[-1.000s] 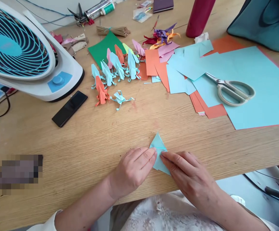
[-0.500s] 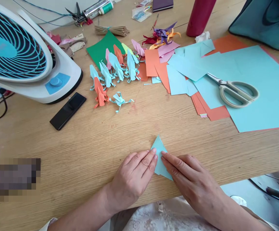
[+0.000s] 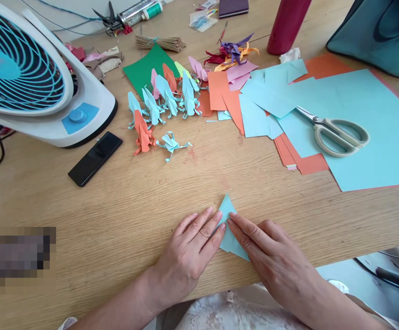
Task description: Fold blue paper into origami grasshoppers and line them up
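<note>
Fingers of the left hand [image 3: 182,261] have fanned wider than a half second ago, while the small folded blue paper [image 3: 227,206] keeps its place in the lower centre of the frame. It lies flat on the wooden table [image 3: 144,192], pale blue and roughly triangular, its tip pointing up; its lower edge looks stepped, with one corner reaching down beside the right hand [image 3: 278,261]. The left hand is spread, palm down, fingertips pressing on the paper's left side; the right hand's fingers are held together, their tips pressed near its middle. Table grain stretches from the tip up to the folded paper figures [image 3: 166,98] at upper centre, and leftward to the black phone [image 3: 95,159]. Below the hands runs the table's front edge. Right of centre, scissors [image 3: 340,135] lie on the large blue sheet [image 3: 374,156], well apart from the right hand.
</note>
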A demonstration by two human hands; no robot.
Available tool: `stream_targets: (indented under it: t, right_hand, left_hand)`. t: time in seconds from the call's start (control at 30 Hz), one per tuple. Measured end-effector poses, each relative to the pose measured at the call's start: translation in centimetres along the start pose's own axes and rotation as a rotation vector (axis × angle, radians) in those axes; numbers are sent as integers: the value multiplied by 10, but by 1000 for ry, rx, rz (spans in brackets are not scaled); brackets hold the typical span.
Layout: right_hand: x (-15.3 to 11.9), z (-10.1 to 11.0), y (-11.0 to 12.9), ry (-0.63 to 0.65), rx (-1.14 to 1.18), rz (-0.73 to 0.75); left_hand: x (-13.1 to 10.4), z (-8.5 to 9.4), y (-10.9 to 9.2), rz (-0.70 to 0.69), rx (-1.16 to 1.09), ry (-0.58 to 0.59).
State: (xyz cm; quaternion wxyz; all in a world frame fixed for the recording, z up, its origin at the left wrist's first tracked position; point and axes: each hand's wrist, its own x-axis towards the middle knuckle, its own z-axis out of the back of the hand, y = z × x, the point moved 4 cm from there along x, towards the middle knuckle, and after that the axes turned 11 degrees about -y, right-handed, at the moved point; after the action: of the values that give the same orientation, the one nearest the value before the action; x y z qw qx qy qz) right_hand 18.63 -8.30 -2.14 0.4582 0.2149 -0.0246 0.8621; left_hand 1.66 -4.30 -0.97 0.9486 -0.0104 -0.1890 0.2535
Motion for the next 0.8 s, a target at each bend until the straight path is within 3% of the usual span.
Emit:
stream_targets:
  t: [0.27, 0.53, 0.8]
  right_hand:
    - [4, 3, 0, -22, -5, -22]
    - [2, 0, 0, 36, -28, -16]
    - [12, 7, -4, 61, 9, -39]
  left_hand:
    - [-7, -2, -2, -7, 35, 78]
    - [-7, -2, 0, 38, 58, 142]
    - [11, 5, 1, 96, -39, -80]
